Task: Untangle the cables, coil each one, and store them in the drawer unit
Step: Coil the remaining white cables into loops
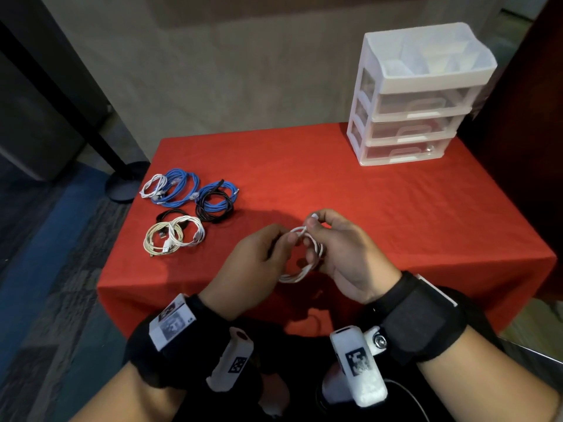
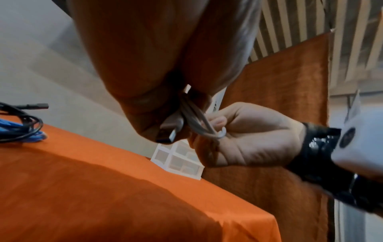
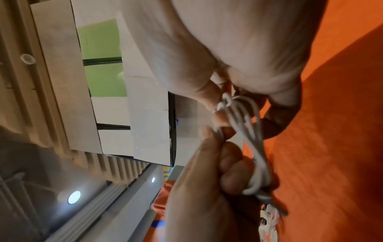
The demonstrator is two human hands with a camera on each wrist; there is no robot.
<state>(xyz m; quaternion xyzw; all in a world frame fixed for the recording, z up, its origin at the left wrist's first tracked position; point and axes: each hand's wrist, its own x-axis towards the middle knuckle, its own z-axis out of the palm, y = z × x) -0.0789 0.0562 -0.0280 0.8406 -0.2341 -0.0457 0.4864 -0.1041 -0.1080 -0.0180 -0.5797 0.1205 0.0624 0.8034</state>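
A thin white cable [image 1: 300,271] hangs in a small coil between both hands above the red tablecloth. My left hand [image 1: 259,254] grips one side of the coil [image 3: 254,157], its fingers curled round the strands. My right hand [image 1: 332,239] pinches the cable's end loop [image 2: 215,132] at the top between thumb and fingertips. A USB plug [image 2: 168,133] sticks out below the left hand's fingers. The white drawer unit [image 1: 417,95] stands at the back right, all three drawers pushed in.
Several coiled cables lie at the table's left: two blue coils [image 1: 179,187], a black one [image 1: 213,205], a small white one [image 1: 154,185] and cream and white ones [image 1: 172,236]. The red cloth [image 1: 380,208] stretches bare towards the drawer unit. A dark stand base [image 1: 126,181] sits on the floor.
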